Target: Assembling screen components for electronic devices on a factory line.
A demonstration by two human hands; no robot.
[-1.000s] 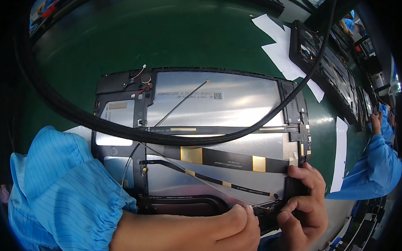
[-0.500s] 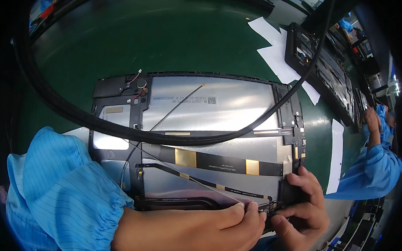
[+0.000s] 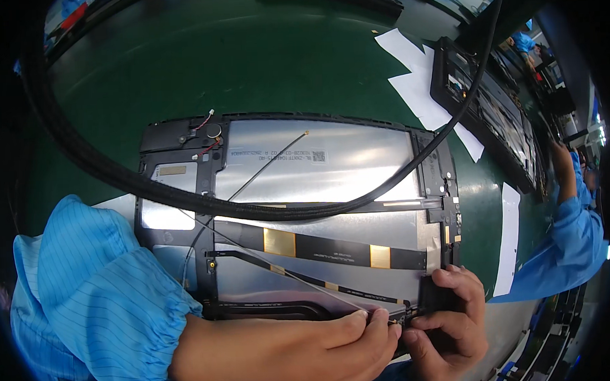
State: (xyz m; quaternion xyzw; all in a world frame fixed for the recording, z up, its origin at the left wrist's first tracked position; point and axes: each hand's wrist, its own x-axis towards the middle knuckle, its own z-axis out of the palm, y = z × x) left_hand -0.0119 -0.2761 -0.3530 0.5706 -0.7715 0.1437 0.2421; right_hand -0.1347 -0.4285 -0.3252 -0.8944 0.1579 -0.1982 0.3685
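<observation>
From the head view, I read the thin grey cable (image 3: 351,304) as the thing to watch. It lies diagonally over the opened tablet chassis (image 3: 357,155), its long axis slanting from upper left to lower right, and its lower-right end runs into my left hand (image 3: 344,347). There the thumb and index finger look pinched together on it, though the very tip is hidden from me.

Just to the right of that pinch sits a small connector part (image 3: 403,316) at the chassis's near right corner, between my two hands. I judge that short sideways gap to be what matters most: the cable already points roughly along it, and the left hand holds the cable end on the near side.

My right hand (image 3: 454,323) is nearer the corner itself. Its fingers curl in over the right end of the chassis, with the thumb and index tips by the connector part; I cannot tell whether they clasp anything. The chassis lies longways from left to right, and a thick black cord (image 3: 319,213) loops across my view of its middle.
</observation>
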